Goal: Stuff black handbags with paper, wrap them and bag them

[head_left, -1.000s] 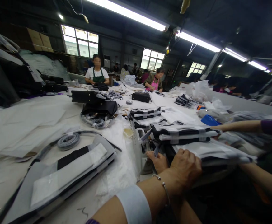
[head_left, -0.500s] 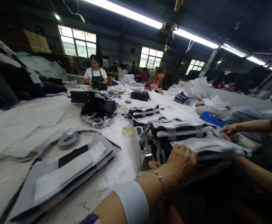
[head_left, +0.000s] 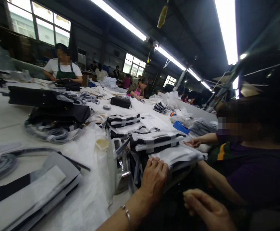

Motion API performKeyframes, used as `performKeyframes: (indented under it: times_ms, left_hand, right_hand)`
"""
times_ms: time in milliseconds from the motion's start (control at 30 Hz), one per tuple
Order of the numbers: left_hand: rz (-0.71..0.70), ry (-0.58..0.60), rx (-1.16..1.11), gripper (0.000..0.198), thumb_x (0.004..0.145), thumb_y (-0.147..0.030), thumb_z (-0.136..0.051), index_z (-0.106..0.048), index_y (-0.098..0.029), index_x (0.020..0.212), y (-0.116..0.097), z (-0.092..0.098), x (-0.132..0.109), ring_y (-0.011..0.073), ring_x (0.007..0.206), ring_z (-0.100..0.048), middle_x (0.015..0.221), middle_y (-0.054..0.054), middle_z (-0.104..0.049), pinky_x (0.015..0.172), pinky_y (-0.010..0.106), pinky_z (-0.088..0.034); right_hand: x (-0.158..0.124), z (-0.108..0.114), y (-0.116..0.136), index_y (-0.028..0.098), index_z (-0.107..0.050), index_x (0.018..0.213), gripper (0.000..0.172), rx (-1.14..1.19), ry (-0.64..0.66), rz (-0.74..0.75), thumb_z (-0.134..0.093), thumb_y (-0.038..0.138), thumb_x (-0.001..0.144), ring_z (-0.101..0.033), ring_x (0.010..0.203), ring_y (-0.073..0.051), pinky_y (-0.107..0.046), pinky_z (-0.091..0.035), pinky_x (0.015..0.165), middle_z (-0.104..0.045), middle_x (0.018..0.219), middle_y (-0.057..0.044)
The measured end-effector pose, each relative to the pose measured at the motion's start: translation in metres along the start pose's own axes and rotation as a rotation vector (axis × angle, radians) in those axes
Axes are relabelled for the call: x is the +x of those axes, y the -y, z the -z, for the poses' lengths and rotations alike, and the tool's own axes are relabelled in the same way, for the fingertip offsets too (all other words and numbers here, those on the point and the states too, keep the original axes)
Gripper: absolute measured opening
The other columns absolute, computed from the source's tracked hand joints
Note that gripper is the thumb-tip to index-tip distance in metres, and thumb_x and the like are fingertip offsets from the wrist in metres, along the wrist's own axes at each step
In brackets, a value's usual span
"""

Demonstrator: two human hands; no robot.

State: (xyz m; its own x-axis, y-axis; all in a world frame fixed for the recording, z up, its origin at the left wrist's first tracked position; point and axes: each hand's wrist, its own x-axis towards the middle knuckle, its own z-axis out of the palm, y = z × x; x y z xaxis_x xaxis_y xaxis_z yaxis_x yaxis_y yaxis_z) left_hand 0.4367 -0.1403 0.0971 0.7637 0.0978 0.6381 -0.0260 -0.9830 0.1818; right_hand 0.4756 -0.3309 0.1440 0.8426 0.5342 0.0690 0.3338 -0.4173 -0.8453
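My left hand (head_left: 154,178), a bracelet on its wrist, lies with bent fingers over the near edge of a white-wrapped black bag piece (head_left: 178,155) at the table's front. On that piece sits a stack of black pieces banded in white paper (head_left: 154,141). My right hand (head_left: 206,208) hovers lower right over a dark area, fingers curled together; anything it holds is hidden. A co-worker in a dark purple top (head_left: 255,166) sits close on the right, one hand (head_left: 193,142) touching the far side of the stack.
White tissue (head_left: 87,150) and a flat grey-wrapped panel (head_left: 34,186) lie on the left. Black handbags (head_left: 58,112), coiled straps (head_left: 51,133) and more banded stacks (head_left: 123,120) crowd the table. Two aproned people (head_left: 63,69) work at the far end.
The view has swung right and closer, which brings the co-worker's body into sight. My left hand stays on the wrapped piece. My right hand has come out from beneath it to the lower right.
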Motion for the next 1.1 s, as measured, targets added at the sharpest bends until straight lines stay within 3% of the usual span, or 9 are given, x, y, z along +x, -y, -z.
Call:
performKeyframes:
  times_ms: [100,167,233,400,633,767,867,967,1100]
  left_hand:
    - [0.032,-0.025,-0.059,0.027,0.091,-0.015,-0.056,-0.056,-0.015,0.118,-0.001,-0.008,-0.003,0.0238,0.120,-0.054,0.117,0.008,-0.065,0.109,0.042,-0.039]
    - [0.054,-0.031,-0.098,0.025,0.093,-0.014,-0.053,-0.056,-0.016,0.117,-0.002,-0.012,-0.004,0.0225,0.114,-0.058,0.116,0.007,-0.065,0.105,0.039,-0.042]
    - [0.062,-0.041,-0.123,0.023,0.094,-0.014,-0.052,-0.056,-0.016,0.117,-0.003,-0.014,-0.005,0.0221,0.109,-0.060,0.114,0.007,-0.065,0.099,0.037,-0.046]
    - [0.039,-0.061,-0.095,0.020,0.093,-0.012,-0.054,-0.056,-0.014,0.113,-0.003,-0.017,-0.003,0.0233,0.102,-0.061,0.106,0.008,-0.066,0.088,0.036,-0.050]
    - [0.005,-0.097,-0.084,0.018,0.093,-0.011,-0.053,-0.056,-0.011,0.110,-0.002,-0.020,0.000,0.0254,0.097,-0.063,0.105,0.011,-0.065,0.080,0.038,-0.053]
    - [0.007,-0.107,-0.093,0.018,0.094,-0.009,-0.050,-0.056,-0.011,0.111,-0.004,-0.018,-0.001,0.0256,0.100,-0.063,0.105,0.010,-0.065,0.081,0.038,-0.053]
    - [0.003,-0.108,-0.107,0.019,0.094,-0.010,-0.051,-0.055,-0.011,0.113,-0.004,-0.016,-0.003,0.0256,0.103,-0.063,0.108,0.010,-0.065,0.085,0.038,-0.052]
    - [0.003,-0.121,-0.108,0.022,0.094,-0.011,-0.052,-0.055,-0.011,0.116,-0.005,-0.016,-0.005,0.0256,0.105,-0.063,0.113,0.012,-0.065,0.087,0.038,-0.051]
    - [0.001,-0.143,-0.095,0.027,0.094,-0.011,-0.051,-0.053,-0.011,0.122,-0.006,-0.019,-0.008,0.0265,0.109,-0.062,0.120,0.014,-0.065,0.089,0.039,-0.050]
  right_hand:
    - [0.040,0.019,0.059,0.020,-0.073,0.077,0.038,-0.067,0.194,0.056,-0.068,0.058,0.079,-0.061,0.066,-0.018,-0.026,-0.051,0.063,-0.066,0.070,-0.003]
    - [0.070,0.014,0.092,0.017,-0.071,0.074,0.037,-0.150,0.324,0.063,-0.067,0.053,0.081,-0.058,0.064,-0.014,-0.024,-0.048,0.063,-0.064,0.068,-0.001]
    - [0.100,0.004,0.107,0.015,-0.070,0.075,0.035,-0.200,0.403,0.011,-0.068,0.050,0.079,-0.056,0.058,-0.011,-0.021,-0.046,0.058,-0.064,0.066,-0.001]
    - [0.154,-0.017,0.097,0.014,-0.069,0.070,0.027,-0.306,0.482,-0.182,-0.074,0.040,0.069,-0.053,0.049,-0.009,-0.018,-0.041,0.046,-0.063,0.057,0.000]
    - [0.174,-0.029,0.089,0.014,-0.063,0.060,0.021,-0.427,0.461,-0.355,-0.071,0.031,0.070,-0.051,0.043,-0.007,-0.017,-0.039,0.042,-0.060,0.052,0.001]
    - [0.179,-0.013,0.103,0.014,-0.065,0.069,0.027,-0.442,0.722,-0.258,-0.075,0.039,0.067,-0.050,0.047,-0.006,-0.017,-0.039,0.047,-0.059,0.055,0.003]
    - [0.188,-0.004,0.122,0.016,-0.067,0.071,0.025,-0.680,0.953,-0.205,-0.076,0.038,0.066,-0.048,0.051,-0.007,-0.018,-0.037,0.049,-0.056,0.055,0.006]
    - [0.197,-0.013,0.143,0.017,-0.071,0.071,0.018,-1.060,1.008,-0.147,-0.078,0.033,0.064,-0.047,0.055,-0.009,-0.020,-0.034,0.050,-0.055,0.055,0.006]
    - [0.198,-0.043,0.161,0.018,-0.076,0.074,0.012,-1.415,1.049,0.138,-0.079,0.022,0.064,-0.050,0.055,-0.010,-0.022,-0.032,0.050,-0.060,0.058,0.005]
